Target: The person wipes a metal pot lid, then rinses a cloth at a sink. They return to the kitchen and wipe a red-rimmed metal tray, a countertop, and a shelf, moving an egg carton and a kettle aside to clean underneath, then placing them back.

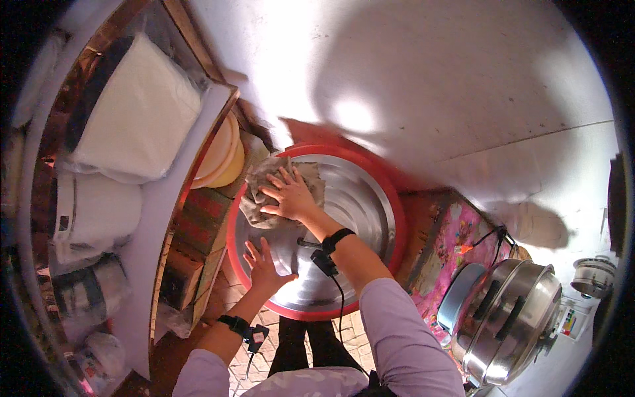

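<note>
A round, shiny metal lid (357,213) with a black handle lies on a large container with a red rim (401,223). My right hand (292,196) presses flat, fingers spread, on a crumpled grey-brown cloth (258,211) at the lid's upper left. Lower on the left side of the lid, my left hand (267,273) is spread with nothing in it; whether it touches the metal I cannot tell. Both wrists wear black bands with small cabled devices.
Shelves (163,198) at the left hold plastic-wrapped items. Behind them stands a yellow tub with a pale lid (216,154). A white wall (446,89) rises beyond the container. To the right, a stacked steel steamer pot (506,322) stands by a pink patterned surface (446,248) and black cables.
</note>
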Demonstrator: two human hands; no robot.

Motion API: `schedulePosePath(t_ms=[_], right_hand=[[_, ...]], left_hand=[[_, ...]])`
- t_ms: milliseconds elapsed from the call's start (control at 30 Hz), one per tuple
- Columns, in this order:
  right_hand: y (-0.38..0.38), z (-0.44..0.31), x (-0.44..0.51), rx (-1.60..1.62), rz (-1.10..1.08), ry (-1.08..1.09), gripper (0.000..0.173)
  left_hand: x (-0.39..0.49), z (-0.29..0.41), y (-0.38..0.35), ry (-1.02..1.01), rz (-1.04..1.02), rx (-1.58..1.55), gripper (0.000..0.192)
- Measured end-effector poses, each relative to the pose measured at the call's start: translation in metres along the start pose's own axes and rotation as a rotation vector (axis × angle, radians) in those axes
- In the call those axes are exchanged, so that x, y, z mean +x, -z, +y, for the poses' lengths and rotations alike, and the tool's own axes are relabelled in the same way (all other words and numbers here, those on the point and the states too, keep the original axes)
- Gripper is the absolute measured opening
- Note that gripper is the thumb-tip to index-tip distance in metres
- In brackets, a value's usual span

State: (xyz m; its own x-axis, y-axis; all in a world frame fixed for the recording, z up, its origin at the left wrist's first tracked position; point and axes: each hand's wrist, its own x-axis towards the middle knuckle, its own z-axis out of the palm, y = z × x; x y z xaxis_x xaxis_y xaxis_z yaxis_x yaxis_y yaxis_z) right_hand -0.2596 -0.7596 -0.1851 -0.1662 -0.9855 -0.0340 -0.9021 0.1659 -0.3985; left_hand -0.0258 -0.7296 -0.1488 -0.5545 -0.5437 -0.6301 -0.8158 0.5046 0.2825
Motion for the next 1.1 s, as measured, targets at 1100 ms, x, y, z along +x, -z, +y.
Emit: schedulePosePath(t_ms=[1100], right_hand=[[-0.048, -0.074, -0.009, -0.121, 0.039, 0.251, 0.051]], left_hand=[[0.001, -0.013, -0.014, -0.012, 0.037, 0.119, 0.143]])
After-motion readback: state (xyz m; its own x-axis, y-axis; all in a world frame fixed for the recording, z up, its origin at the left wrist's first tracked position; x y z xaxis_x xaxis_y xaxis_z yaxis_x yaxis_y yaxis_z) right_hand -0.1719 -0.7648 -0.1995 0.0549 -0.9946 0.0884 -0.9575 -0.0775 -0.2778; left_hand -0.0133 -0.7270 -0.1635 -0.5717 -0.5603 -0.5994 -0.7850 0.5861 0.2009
